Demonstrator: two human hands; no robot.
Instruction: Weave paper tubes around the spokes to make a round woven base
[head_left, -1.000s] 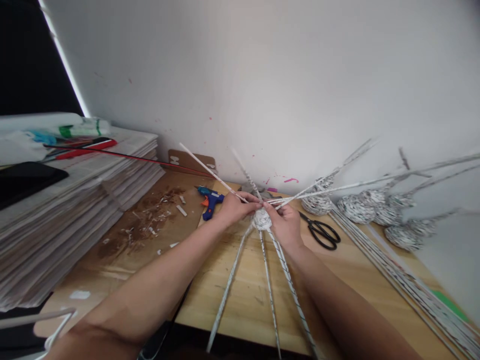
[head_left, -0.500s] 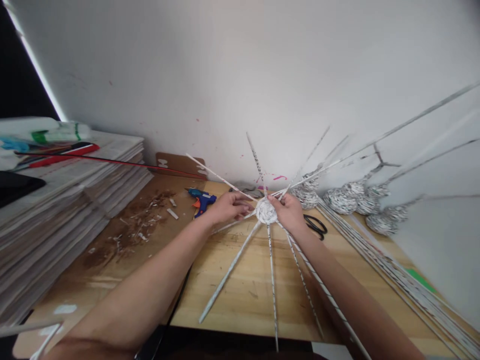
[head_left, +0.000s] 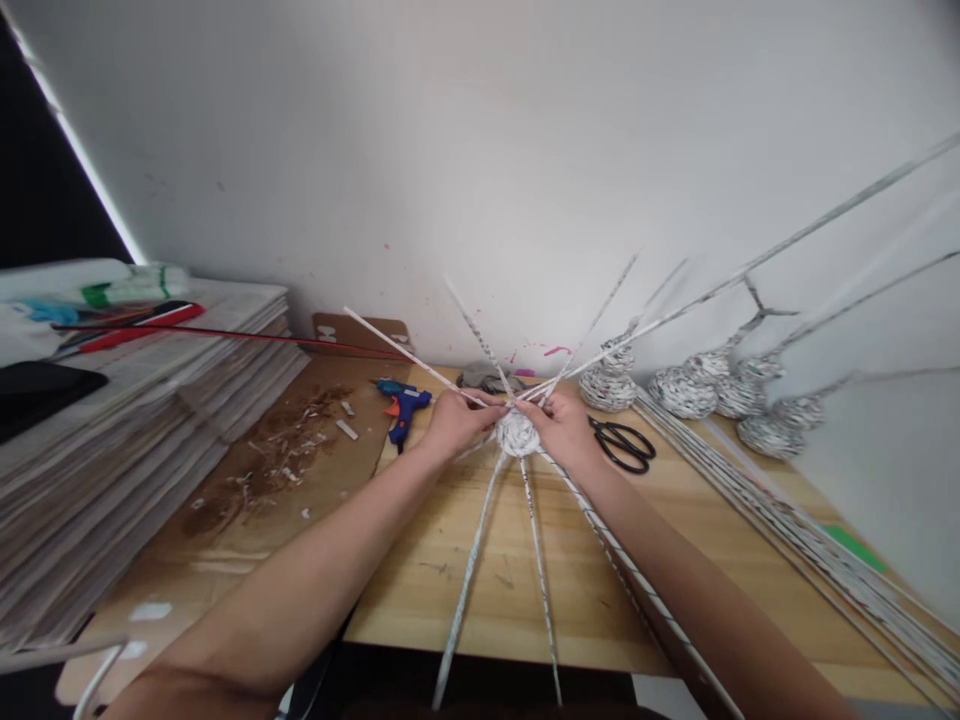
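Observation:
A round woven paper base [head_left: 517, 432] is held above the wooden tabletop, with several rolled-paper spokes [head_left: 472, 560] fanning out from it. My left hand [head_left: 463, 420] pinches its far left edge, thumb and fingers closed where a spoke leaves the weave. On the far right edge my right hand [head_left: 562, 425] is closed too, its thumb pressed on the base near the left thumb. From between the hands a long paper strand [head_left: 675, 318] runs up to the right. Fingertips under the base are partly hidden.
Black scissors [head_left: 624, 445] lie right of my right hand, a blue glue gun [head_left: 407, 402] to the left. Several paper rods [head_left: 780, 540] lie along the right edge, near woven paper pieces [head_left: 682, 390] by the wall. Stacked newspapers [head_left: 187, 400] stand at left.
My left hand has moved in from beside the base and now pinches its far edge. The base has turned slightly and shifted a little left; its spokes point in new directions.

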